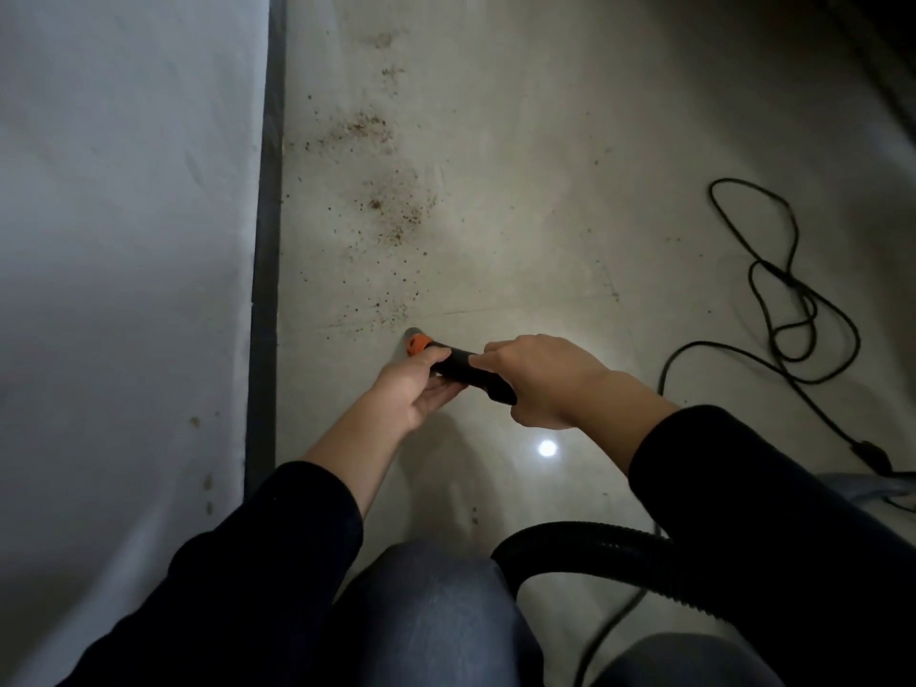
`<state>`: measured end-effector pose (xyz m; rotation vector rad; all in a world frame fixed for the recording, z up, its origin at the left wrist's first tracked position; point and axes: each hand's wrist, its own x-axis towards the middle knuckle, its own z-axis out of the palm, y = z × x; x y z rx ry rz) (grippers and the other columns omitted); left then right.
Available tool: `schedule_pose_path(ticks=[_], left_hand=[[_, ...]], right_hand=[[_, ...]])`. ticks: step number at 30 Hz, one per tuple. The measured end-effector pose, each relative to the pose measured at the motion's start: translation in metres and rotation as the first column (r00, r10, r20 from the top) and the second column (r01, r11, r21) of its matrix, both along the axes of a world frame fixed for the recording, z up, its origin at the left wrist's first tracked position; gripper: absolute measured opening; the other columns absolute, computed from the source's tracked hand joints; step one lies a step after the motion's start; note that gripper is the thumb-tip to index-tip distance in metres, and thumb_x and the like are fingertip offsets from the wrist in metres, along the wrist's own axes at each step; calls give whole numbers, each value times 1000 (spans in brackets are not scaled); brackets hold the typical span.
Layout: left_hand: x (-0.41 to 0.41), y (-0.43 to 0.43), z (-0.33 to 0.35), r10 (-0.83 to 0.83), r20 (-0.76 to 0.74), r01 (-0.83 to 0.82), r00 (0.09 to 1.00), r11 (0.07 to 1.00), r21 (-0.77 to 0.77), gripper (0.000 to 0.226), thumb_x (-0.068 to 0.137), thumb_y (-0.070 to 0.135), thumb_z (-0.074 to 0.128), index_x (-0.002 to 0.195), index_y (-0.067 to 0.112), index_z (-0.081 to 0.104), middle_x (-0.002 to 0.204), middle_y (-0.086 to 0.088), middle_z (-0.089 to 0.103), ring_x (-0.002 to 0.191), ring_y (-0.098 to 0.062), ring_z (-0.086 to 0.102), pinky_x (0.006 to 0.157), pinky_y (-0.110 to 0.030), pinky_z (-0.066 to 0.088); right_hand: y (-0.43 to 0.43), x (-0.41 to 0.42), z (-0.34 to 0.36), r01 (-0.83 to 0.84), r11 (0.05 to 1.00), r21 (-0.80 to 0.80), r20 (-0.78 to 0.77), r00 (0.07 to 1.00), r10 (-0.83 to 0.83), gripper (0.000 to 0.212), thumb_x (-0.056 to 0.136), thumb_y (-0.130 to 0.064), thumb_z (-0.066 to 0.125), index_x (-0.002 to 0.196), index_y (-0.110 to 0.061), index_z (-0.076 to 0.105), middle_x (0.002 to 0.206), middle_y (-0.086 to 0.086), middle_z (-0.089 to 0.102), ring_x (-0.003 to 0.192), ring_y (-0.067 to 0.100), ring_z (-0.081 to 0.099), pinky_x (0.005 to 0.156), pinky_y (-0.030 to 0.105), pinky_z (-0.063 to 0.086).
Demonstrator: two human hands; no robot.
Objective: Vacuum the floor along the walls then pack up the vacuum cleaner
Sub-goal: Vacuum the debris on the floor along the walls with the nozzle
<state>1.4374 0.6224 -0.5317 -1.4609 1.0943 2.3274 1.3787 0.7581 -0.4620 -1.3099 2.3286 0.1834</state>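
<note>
Person crouched by wall (124,240). Black vacuum nozzle (466,370) with orange tip lay between both hands, low over floor (545,166). Left hand (421,386) cupped front end, fingers curled beneath, thumb on top. Right hand (543,384) gripped rear end, fingers wrapped over. Tip pointed at brown crumbs (391,210) near dark baseboard (265,240). Ribbed hose (570,541) curved beside knee. Cord (793,300) lay looped, well right of hands.

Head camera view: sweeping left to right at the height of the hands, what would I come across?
White wall → dark baseboard → left hand → right hand → black power cord. The vacuum nozzle, gripped by both hands, overlaps them.
</note>
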Motion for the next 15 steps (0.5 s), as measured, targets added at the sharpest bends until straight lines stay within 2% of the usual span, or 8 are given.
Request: schedule_pose_path(ticks=[5, 7, 10, 15], left_hand=[[2, -5, 0, -1, 2, 1, 1000, 1000, 23, 13, 94, 7, 60, 102, 0, 52, 107, -27, 60, 94, -35, 65, 75, -35, 54], [4, -7, 1, -13, -2, 13, 1000, 1000, 25, 20, 94, 8, 60, 110, 1, 51, 104, -26, 62, 88, -33, 67, 68, -33, 56], [7, -7, 8, -2, -18, 3, 1000, 999, 51, 20, 94, 8, 61, 110, 1, 51, 95, -23, 63, 80, -30, 68, 60, -32, 57], [5, -5, 11, 23, -44, -21, 999, 999, 41, 23, 94, 6, 60, 115, 1, 51, 92, -21, 63, 76, -30, 68, 49, -29, 57]], right_hand=[[-7, 1, 10, 4, 999, 40, 5, 1000, -4, 36, 86, -13, 57, 121, -22, 55, 100, 3, 60, 80, 25, 57, 57, 31, 38], [-10, 2, 14, 11, 999, 47, 16, 1000, -12, 33, 85, -15, 57, 118, -23, 57, 98, 3, 61, 79, 25, 58, 57, 32, 40], [-14, 0, 20, 17, 998, 59, 30, 999, -19, 30, 85, -15, 58, 114, -21, 59, 93, 4, 61, 79, 26, 58, 59, 30, 40], [-16, -7, 21, 4, 999, 41, 55, 998, -6, 28, 85, -15, 58, 113, -22, 61, 90, 3, 60, 79, 25, 56, 62, 32, 43]])
